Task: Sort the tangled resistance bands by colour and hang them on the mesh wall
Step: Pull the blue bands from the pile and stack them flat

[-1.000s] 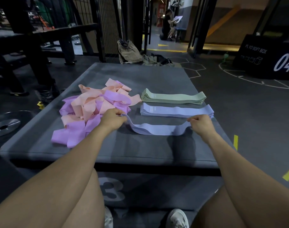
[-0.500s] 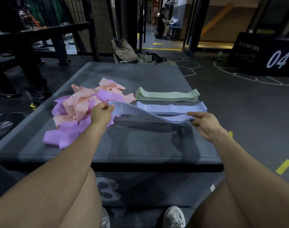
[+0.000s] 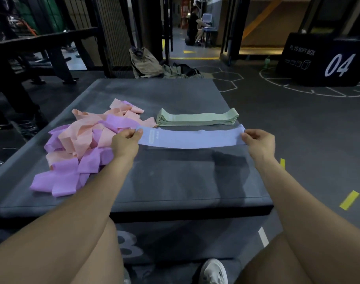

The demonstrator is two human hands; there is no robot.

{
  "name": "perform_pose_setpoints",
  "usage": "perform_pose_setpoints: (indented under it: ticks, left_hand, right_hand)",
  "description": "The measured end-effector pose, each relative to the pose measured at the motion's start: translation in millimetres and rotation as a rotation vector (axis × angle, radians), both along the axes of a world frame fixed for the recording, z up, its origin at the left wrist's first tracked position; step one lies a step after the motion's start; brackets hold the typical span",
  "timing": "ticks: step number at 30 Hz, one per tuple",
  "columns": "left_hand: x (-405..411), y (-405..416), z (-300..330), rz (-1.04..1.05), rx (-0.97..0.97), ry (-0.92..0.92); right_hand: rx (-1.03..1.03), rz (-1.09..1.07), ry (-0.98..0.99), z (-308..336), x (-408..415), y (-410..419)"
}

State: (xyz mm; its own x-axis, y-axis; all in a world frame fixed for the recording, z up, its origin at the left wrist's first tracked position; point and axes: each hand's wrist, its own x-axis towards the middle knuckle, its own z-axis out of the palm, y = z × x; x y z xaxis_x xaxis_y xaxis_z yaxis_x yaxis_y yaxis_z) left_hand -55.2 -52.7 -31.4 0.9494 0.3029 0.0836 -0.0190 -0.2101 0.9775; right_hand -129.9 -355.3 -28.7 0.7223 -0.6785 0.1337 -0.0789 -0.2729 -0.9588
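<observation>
On the desk (image 3: 175, 181): tangled heap of bands (image 3: 83, 144) at left, neat stack of bands (image 3: 197, 119) at right and farther back. Just before that stack, one flat band (image 3: 191, 138) stretched between left hand (image 3: 125, 141) and right hand (image 3: 259, 141). Behind the desk, bags (image 3: 146, 63) on the floor (image 3: 308, 130); far right, a box (image 3: 322, 60).

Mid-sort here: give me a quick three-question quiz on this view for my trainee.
1. True or false: both hands pinch the blue band, the left hand at one end and the right hand at the other.
2. Which colours are mixed in the tangled pile? A) green and blue B) pink and purple C) only purple
3. Fill in: the neat stack just beyond the blue band is ____.

Key: 1 true; 2 B; 3 green.
</observation>
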Motion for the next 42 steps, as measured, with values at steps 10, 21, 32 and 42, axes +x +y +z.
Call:
perform_pose_setpoints:
  ticks: [10, 21, 32, 42]
  left_hand:
    - [40, -45, 22, 0.039, 0.165, -0.071]
    - [62, -56, -10, 0.01, 0.467, -0.02]
    - [63, -54, -15, -0.022, 0.497, -0.005]
    - [64, -46, -12, -0.034, 0.464, -0.002]
  right_hand:
    - [-0.208, -0.131, 0.077, 18, 48, -25]
    - [-0.294, -0.182, 0.222, -17, 69, -43]
    - [-0.55, -0.19, 0.242, -23, 71, -36]
    - [-0.824, 0.579, 0.167, -13, 93, 57]
